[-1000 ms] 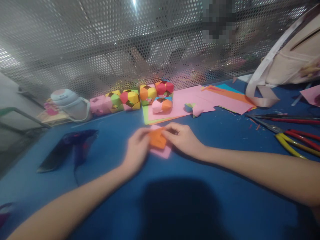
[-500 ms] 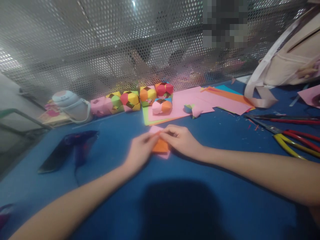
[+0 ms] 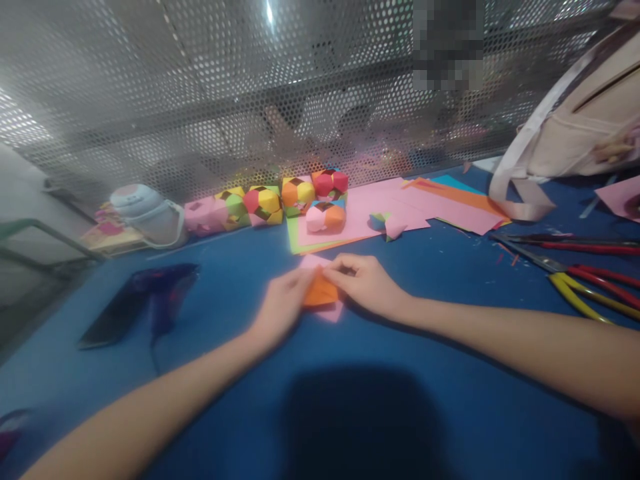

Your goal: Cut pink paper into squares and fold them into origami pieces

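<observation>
Between my hands is a small folded piece of orange paper [image 3: 320, 292], lying over a pink paper piece [image 3: 330, 313] on the blue table. My left hand [image 3: 284, 297] grips its left side, with the fingertips close to the upper corner. Thumb and forefinger of my right hand [image 3: 364, 283] pinch the same paper at its upper right. Just beyond stands a pink, orange and blue paper ball [image 3: 325, 217]. A small folded paper piece in pink, green and blue [image 3: 387, 225] lies to its right, on pink sheets [image 3: 367, 200].
Several colourful paper balls [image 3: 263, 203] line the back beside a pale lidded cup [image 3: 147, 213]. At left, a glue gun [image 3: 163, 290] lies across a dark flat object [image 3: 113, 317]. Scissors with yellow and red handles [image 3: 573, 290] and a beige bag [image 3: 575, 127] occupy the right. Perforated metal panel [image 3: 225, 100] stands behind.
My left fingers have shifted slightly left and down, showing more of the orange paper's upper corner. My right hand keeps its pinch. The whole view has moved slightly.
</observation>
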`<state>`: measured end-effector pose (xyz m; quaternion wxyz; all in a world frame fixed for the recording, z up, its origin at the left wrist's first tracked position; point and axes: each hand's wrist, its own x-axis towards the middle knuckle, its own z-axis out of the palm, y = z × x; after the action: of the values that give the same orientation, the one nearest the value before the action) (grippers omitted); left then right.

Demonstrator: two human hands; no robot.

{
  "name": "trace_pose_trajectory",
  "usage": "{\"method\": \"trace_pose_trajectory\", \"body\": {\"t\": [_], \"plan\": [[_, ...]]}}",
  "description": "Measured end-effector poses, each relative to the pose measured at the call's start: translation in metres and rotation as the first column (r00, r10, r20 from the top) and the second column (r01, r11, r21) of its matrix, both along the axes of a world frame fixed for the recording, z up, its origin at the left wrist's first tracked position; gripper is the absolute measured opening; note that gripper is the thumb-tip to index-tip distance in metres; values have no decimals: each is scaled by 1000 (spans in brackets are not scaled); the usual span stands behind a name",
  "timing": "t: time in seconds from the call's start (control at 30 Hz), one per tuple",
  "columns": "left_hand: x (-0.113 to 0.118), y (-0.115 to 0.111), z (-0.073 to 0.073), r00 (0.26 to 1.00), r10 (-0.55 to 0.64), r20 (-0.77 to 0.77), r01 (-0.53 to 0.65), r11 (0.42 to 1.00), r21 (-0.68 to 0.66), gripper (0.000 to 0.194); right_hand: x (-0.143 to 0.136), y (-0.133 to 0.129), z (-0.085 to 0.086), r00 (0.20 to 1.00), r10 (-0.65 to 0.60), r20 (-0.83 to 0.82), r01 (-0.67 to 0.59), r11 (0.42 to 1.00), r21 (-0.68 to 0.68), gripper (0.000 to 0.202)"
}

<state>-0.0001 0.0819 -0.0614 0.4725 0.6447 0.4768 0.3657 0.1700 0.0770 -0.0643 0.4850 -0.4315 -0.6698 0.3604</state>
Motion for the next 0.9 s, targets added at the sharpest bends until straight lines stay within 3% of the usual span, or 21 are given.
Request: {"method": "trace_pose_trajectory", "body": {"t": [0.3, 0.9], "plan": [[-1, -1, 2, 994, 2, -105, 9, 995, 101, 34, -1, -2, 1, 1000, -11, 19, 11, 1000, 15, 14], [-2, 2, -9, 998, 24, -57, -17, 993, 116, 21, 0, -3, 1, 999, 10, 34, -12, 998, 57, 16]]}}
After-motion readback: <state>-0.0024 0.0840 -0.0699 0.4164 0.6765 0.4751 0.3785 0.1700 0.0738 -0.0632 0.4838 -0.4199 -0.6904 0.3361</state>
